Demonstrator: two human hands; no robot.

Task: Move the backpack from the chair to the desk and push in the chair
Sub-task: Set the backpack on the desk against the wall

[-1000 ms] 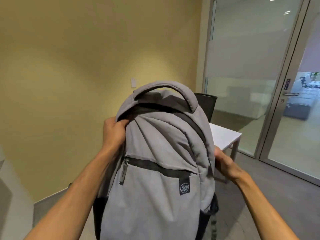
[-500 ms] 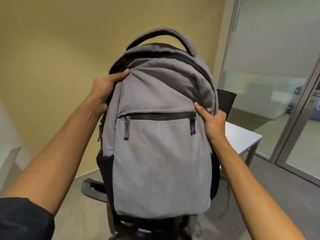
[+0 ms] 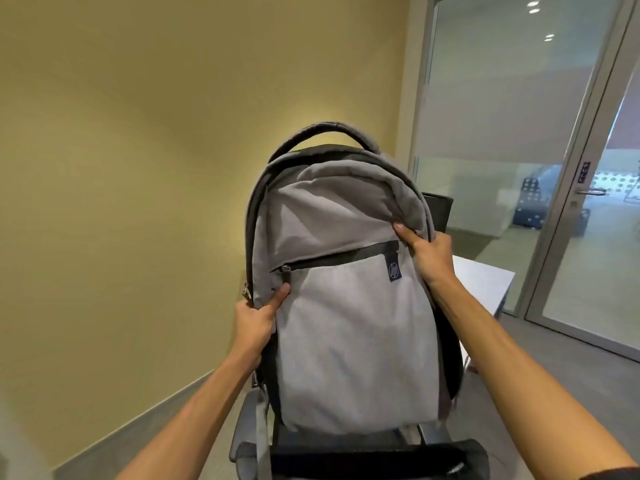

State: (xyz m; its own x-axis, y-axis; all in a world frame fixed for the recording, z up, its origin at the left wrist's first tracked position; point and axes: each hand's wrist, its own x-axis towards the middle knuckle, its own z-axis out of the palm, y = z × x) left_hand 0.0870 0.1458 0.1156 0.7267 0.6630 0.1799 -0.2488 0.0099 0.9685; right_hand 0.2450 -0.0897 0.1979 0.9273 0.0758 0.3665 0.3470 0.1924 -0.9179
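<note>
A grey backpack [image 3: 349, 327] with a dark zip and a top handle stands upright in front of me, held above the chair [image 3: 363, 455], whose dark back and grey armrest show at the bottom. My left hand [image 3: 258, 315] grips the backpack's left edge beside the zip pull. My right hand [image 3: 427, 254] grips its upper right side, thumb on the front. A white desk [image 3: 485, 282] shows to the right behind the bag, mostly hidden by it.
A yellow wall fills the left and back. A second dark chair [image 3: 438, 209] stands behind the desk. Glass panels and a glass door [image 3: 588, 202] with a handle are at the right. Grey floor runs along the wall and toward the door.
The backpack has dropped lower in view and shifted right. My left hand slid from the top left corner down to the left edge; the chair shows below.
</note>
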